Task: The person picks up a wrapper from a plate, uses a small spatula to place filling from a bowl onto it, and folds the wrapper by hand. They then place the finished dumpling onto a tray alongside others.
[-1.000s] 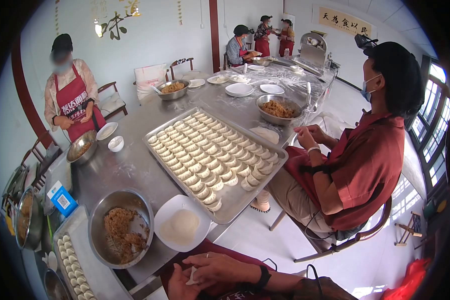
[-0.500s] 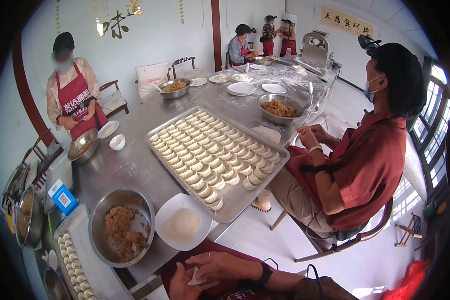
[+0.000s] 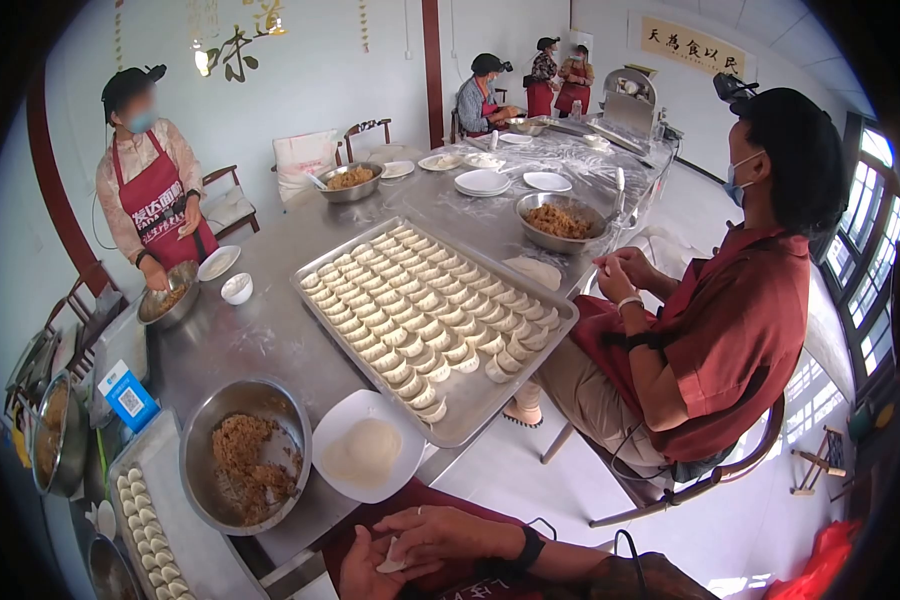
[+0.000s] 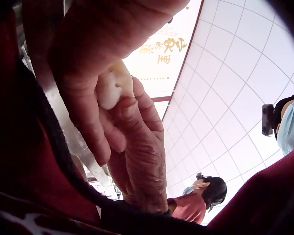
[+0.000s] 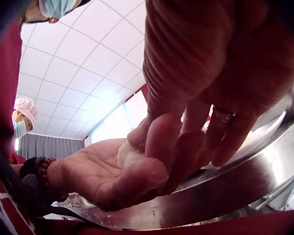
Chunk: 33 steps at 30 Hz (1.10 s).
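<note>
Low in the head view, my left hand [image 3: 362, 568] cups a small white dumpling [image 3: 394, 556], and my right hand [image 3: 452, 536], wearing a ring, lies over it. In the left wrist view the pleated edge of the dumpling [image 4: 115, 84] shows between the fingers of my left hand [image 4: 95, 54] and the thumb of my right hand [image 4: 139, 152]. From the right wrist, my right hand [image 5: 210, 63] pinches the dough [image 5: 129, 154] while my left hand [image 5: 100, 171] supports it from below; much of the piece is hidden by fingers.
A bowl of filling [image 3: 245, 455] and a square plate with wrappers [image 3: 368, 440] stand beyond my hands. A large tray of dumplings [image 3: 460, 425] lies behind them, with a smaller tray [image 3: 205, 545] at left. One person sits close at right.
My hands keep their hold on the dumpling, with small finger movements. The person at the far left has lowered a hand into a bowl and turned their head.
</note>
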### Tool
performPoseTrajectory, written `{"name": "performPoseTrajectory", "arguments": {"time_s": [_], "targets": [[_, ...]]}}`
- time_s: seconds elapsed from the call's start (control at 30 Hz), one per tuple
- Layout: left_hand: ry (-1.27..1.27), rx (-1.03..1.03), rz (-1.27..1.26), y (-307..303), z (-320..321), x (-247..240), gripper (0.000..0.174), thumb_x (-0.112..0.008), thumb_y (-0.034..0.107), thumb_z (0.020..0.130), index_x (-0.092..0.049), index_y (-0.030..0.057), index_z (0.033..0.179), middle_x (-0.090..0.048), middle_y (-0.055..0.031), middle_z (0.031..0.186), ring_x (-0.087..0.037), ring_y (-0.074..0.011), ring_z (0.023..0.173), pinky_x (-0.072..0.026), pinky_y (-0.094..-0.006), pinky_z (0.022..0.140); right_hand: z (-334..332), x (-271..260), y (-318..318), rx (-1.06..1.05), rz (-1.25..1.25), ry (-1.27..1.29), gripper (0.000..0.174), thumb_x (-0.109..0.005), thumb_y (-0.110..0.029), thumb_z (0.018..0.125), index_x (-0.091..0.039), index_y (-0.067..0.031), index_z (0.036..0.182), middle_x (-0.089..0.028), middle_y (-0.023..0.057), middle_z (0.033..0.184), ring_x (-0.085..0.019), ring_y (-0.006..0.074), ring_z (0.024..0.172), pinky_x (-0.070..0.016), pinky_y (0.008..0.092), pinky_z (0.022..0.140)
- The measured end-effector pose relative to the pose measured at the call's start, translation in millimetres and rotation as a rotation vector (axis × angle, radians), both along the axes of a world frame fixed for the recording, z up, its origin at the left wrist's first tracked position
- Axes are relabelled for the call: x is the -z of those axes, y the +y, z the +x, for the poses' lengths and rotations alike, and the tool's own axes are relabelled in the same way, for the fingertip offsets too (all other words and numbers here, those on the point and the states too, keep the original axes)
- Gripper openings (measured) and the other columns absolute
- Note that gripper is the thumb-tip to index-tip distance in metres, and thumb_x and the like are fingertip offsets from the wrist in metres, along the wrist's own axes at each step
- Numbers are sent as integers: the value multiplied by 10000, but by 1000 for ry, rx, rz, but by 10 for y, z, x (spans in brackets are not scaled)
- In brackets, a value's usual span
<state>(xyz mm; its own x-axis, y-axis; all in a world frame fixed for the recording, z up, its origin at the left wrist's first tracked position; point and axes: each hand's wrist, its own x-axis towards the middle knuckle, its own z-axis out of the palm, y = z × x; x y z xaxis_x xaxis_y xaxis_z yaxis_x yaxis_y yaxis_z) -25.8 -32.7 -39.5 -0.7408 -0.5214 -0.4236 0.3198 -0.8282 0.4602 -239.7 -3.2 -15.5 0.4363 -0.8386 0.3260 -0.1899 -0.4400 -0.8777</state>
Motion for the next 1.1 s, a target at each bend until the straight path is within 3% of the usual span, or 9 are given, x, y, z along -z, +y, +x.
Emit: {"name": "performPoseTrajectory", "arguments": {"time_s": [0.4, 0.5, 0.6, 0.87, 1.1], "targets": [[-61, -59, 12, 53, -52, -127, 781, -276, 617, 1014, -385, -47, 1411, -515, -248, 1368, -523, -455, 1253, -355, -700, 1070, -27, -39, 27, -13, 73, 13, 137, -656, -138, 883, -702, -81, 998, -637, 125, 1243, -605, 315, 1118, -476, 399, 957], [87, -14, 38, 119, 5, -248, 658, -338, 556, 1034, -518, 1, 1338, -613, -171, 1286, -600, -342, 1184, -474, -552, 1015, -28, -7, 28, 15, 74, -8, 140, -649, -131, 886, -700, -66, 998, -649, 123, 1212, -615, 316, 1087, -478, 398, 947], [90, -9, -2, 115, 28, -184, 642, -329, 558, 1034, -526, 24, 1331, -616, -168, 1284, -600, -351, 1182, -465, -603, 1010, -33, 33, 27, 33, 87, -2, 144, -641, -122, 890, -698, -58, 1006, -647, 127, 1217, -623, 316, 1077, -484, 393, 941], [100, -34, 18, 127, 36, -225, 648, -340, 561, 1030, -506, 20, 1346, -606, -179, 1300, -591, -350, 1193, -457, -595, 1025, -26, 16, 31, 29, 136, 15, 157, -631, -94, 893, -692, -53, 1031, -587, 182, 1347, -601, 339, 1193, -490, 392, 972], [133, -30, 33, 128, 50, -146, 679, -343, 566, 1027, -478, -7, 1365, -578, -195, 1336, -574, -348, 1221, -445, -580, 1044, -50, 40, 25, -18, 141, 94, 186, -597, -182, 950, -696, -110, 1090, -581, 141, 1370, -598, 308, 1183, -480, 386, 993]]}}
